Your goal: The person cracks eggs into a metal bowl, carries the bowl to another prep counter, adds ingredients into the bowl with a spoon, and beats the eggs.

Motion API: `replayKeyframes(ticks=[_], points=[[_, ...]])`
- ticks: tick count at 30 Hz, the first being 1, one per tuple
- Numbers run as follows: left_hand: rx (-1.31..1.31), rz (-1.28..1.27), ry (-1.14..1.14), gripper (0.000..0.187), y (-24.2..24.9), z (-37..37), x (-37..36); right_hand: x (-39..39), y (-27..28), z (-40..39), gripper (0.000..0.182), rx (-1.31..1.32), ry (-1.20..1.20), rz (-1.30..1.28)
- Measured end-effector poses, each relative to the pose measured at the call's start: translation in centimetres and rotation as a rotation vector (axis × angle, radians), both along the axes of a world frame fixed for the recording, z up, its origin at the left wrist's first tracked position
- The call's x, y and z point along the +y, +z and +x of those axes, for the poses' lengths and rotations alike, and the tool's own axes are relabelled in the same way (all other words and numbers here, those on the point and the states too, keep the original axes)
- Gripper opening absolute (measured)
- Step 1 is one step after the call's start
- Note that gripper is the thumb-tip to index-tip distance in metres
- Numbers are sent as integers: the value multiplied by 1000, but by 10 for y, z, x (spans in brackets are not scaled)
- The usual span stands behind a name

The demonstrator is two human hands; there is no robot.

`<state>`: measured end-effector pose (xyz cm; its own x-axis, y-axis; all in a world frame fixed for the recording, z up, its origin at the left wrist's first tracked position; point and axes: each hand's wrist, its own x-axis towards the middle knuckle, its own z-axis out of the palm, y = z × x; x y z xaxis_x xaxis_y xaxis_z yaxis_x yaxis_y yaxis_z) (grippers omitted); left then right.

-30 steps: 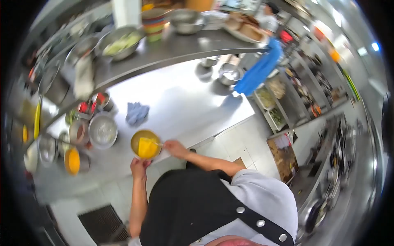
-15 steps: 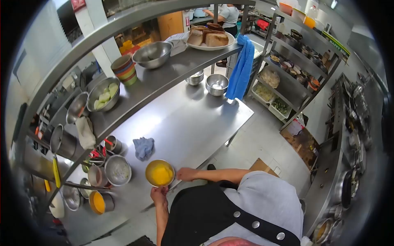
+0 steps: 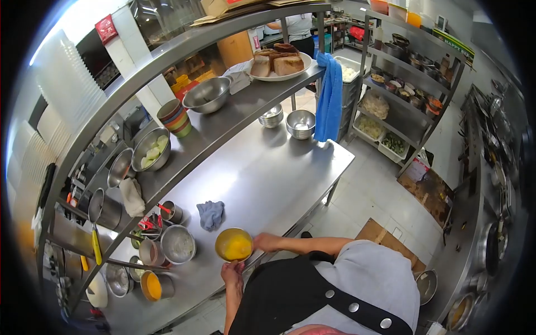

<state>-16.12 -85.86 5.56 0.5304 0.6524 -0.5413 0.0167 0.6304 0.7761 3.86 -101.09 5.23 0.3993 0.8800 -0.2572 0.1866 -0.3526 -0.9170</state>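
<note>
A metal bowl point(image 3: 223, 243) with yellow beaten liquid in it stands at the near edge of the steel table point(image 3: 262, 184). My left hand point(image 3: 232, 271) pinches the bowl's near rim from below. Close against the bowl's right side is my right hand point(image 3: 267, 242), its fingers curled; anything it may hold is too small to make out. A crumpled grey-blue cloth point(image 3: 210, 215) lies just behind the bowl. Left of it stands a metal bowl with pale residue point(image 3: 178, 244), beside a pot of orange liquid point(image 3: 151, 285).
Over the table's left side runs a steel shelf point(image 3: 223, 117) with bowls, stacked cups and a plate of bread point(image 3: 280, 62). A blue towel point(image 3: 329, 97) hangs from its end. Nested bowls point(image 3: 301, 124) stand at the table's back. A co-worker point(image 3: 300, 28) is far off.
The view has shifted, so the table and shelf appear slightly further right and lower. In the bowl the yellow liquid lies more to the right. Both hands remain at the bowl.
</note>
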Motion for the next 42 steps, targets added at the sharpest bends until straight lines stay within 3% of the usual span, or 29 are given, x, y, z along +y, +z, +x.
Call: replayKeyframes(ticks=[1, 2, 4, 7, 10, 11, 13, 14, 15, 16, 17, 20, 24, 26, 27, 29, 30, 32, 33, 35, 36, 38, 39, 41, 42], points=[[0, 5, -8, 16, 8, 1, -3, -2, 9, 0, 27, 216, -172, -107], [0, 7, -10, 16, 13, 3, -6, -2, -1, -2, 27, 215, -154, -120], [-9, -14, 20, 16, 6, 2, -8, 1, -14, -3, 26, -187, 101, 62], [-36, -18, 37, 16, -4, 1, -2, -2, -11, -3, 25, -276, 38, 95], [-41, -27, 90, 17, 5, 4, -10, 3, -34, 1, 23, -327, 172, 38], [-27, -8, 65, 18, 7, 4, -10, -3, 31, -3, 24, 117, 157, -263], [-9, 58, 31, 12, 5, -1, -12, -1, 1, 3, 23, -195, 145, 132], [45, 74, 19, 6, 2, -1, -11, 14, -82, 8, 23, -290, -89, 366], [3, 68, -38, 12, -5, -3, -7, 10, -70, 11, 20, -571, 0, 104], [53, 76, -61, 11, 11, -2, -7, 7, -55, 10, 22, 82, 47, -77], [-19, 65, -3, 5, 9, 0, -8, 8, 6, 6, 21, 118, 207, -200], [-17, 61, 39, 18, -2, -9, -4, 12, 8, -6, 24, 365, -171, 9], [-10, 4, 94, 19, 5, -7, -8, 14, 24, -11, 25, 270, 100, -233], [14, 43, 68, 19, 4, -8, -7, 15, 12, -12, 25, 422, -186, 7], [15, 38, 66, 19, 5, -8, -8, 13, 14, -11, 25, 422, -190, 2], [24, 38, 81, 19, 8, -8, -7, 14, 18, -7, 24, 295, 82, -291], [26, 35, 80, 19, 8, -10, -6, 14, 13, -8, 24, 298, 81, -294], [33, 72, 57, 20, 10, -10, -3, 15, 6, -7, 24, 484, -184, 36], [29, 72, 57, 20, 9, -9, -4, 13, 5, -6, 24, 480, -184, 37], [28, 70, 62, 20, 7, -8, 0, 14, 3, -6, 24, 25, 84, -165], [31, 72, 70, 20, 8, -10, 0, 14, 4, -9, 24, 26, 92, -164], [27, 58, 67, 20, 9, -9, 1, 14, 10, -7, 25, 571, -110, -42], [23, 56, 68, 20, 5, -8, 0, 14, 5, -5, 25, 567, -111, -44], [-12, 11, 119, 20, -2, -7, 1, 18, -6, -4, 28, -123, 62, -147], [-13, 11, 119, 20, -5, -7, 1, 21, 0, -6, 28, -123, 62, -146]])
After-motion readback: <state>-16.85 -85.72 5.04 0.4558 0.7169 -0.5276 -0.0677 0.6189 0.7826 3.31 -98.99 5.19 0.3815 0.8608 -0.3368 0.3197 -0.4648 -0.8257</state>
